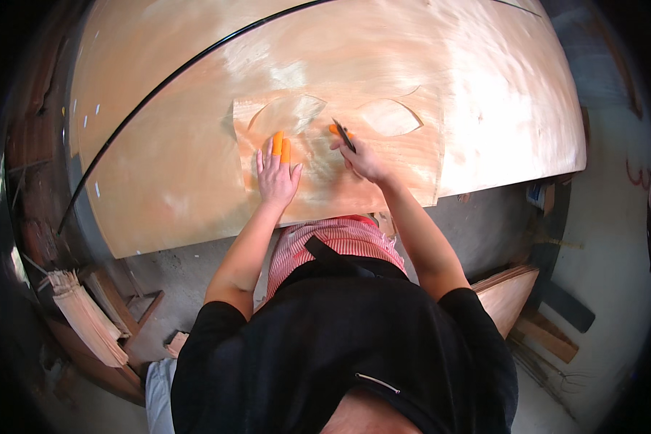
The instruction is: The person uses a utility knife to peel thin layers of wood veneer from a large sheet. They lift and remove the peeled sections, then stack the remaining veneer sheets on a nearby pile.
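Note:
A thin, pale wood veneer sheet (340, 163) with leaf-shaped cutouts lies on a larger wood panel (170, 159). My left hand (276, 177) rests flat on the sheet, fingers stretched out below the left cutout (289, 113). Orange sleeves (281, 147) cover two of its fingers. My right hand (367, 160) is closed around a slim dark knife-like tool (345, 135), its tip pointing up and left between the two cutouts. Another bit of orange shows beside the tool. The right cutout (390, 117) lies just beyond this hand, with a curved cut line above it.
A thin black strip or cord (188, 65) arcs across the panel's far left. Bundled veneer strips (87, 318) stand at lower left. Stacked sheets (510, 293) and a wooden board (546, 336) are at lower right. The panel's near edge passes in front of my waist.

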{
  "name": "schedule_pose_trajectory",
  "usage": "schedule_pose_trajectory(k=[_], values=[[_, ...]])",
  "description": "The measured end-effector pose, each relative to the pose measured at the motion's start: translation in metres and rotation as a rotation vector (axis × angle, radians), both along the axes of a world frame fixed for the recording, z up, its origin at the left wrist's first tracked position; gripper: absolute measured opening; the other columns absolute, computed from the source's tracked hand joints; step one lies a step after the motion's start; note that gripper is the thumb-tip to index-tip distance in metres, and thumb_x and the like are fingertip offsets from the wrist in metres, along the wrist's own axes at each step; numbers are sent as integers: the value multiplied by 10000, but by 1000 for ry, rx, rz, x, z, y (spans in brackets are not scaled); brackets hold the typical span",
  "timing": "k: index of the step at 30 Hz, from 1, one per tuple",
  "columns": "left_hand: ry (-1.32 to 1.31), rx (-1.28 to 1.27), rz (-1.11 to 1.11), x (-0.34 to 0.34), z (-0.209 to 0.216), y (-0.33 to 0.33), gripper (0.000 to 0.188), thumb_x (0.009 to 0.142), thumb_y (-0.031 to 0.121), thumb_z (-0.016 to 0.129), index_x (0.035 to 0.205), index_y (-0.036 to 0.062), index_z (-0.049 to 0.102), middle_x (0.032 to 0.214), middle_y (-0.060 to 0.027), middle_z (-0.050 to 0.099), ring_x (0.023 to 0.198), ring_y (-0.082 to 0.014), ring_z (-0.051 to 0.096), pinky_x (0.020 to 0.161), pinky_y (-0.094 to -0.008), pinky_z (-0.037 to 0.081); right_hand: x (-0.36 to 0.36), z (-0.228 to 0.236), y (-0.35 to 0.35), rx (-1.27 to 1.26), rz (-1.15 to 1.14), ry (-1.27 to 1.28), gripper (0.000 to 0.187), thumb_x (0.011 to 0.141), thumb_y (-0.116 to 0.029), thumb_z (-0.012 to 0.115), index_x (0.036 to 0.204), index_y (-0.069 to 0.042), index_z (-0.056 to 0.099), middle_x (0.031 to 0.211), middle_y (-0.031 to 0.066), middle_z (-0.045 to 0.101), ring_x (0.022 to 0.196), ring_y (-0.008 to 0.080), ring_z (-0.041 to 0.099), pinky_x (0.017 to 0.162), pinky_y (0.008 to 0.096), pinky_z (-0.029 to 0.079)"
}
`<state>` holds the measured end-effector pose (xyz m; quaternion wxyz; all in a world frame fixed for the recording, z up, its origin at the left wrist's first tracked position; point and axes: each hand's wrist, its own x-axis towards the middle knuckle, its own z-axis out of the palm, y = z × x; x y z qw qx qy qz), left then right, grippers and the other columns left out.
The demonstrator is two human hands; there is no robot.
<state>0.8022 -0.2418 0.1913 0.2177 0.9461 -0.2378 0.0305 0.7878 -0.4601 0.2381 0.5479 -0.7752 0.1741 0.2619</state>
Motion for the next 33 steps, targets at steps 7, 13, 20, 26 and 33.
schedule_pose_trajectory(k=[7, 13, 20, 26, 33], values=[[-3, -19, 36, 0, -4, 1, 574, 759, 305, 532, 1241, 43, 361, 1315, -111, 301, 1220, -256, 277, 999, -455, 174, 32, -14, -40, 157, -449, -160, 198, 853, -164, 446, 996, -32, 483, 611, 12, 457, 539, 81, 428, 498, 225, 378], [-26, -92, 231, 5, -6, -3, 518, 787, 251, 481, 1241, 38, 354, 1324, -113, 292, 1226, -269, 267, 986, -477, 177, -34, -20, -13, -324, 259, -562, 171, 861, -153, 391, 885, -21, 497, 612, 38, 490, 530, 93, 482, 488, 234, 401], [-14, -41, 258, 5, -9, -3, 536, 786, 217, 473, 1268, 49, 308, 1325, -101, 289, 1224, -255, 274, 993, -463, 164, -37, -18, 39, -435, 537, -337, 139, 823, -82, 377, 919, -16, 452, 744, 152, 542, 603, 287, 546, 525, 394, 438], [-19, -18, 282, 7, -12, -5, 540, 784, 254, 492, 1260, 68, 321, 1326, -96, 288, 1229, -256, 262, 996, -462, 151, -34, -39, 61, -688, 676, -222, 411, 722, -9, 438, 1130, -38, 401, 870, 174, 543, 759, 305, 570, 634, 383, 468], [71, -71, 405, 6, 1, -21, 736, 670, 433, 615, 1247, 76, 332, 1331, -85, 287, 1246, -264, 225, 995, -507, 111, -59, -37, 3, -737, 920, -158, 436, 733, -21, 432, 1162, -96, 399, 833, 157, 540, 707, 290, 576, 600, 386, 472]])
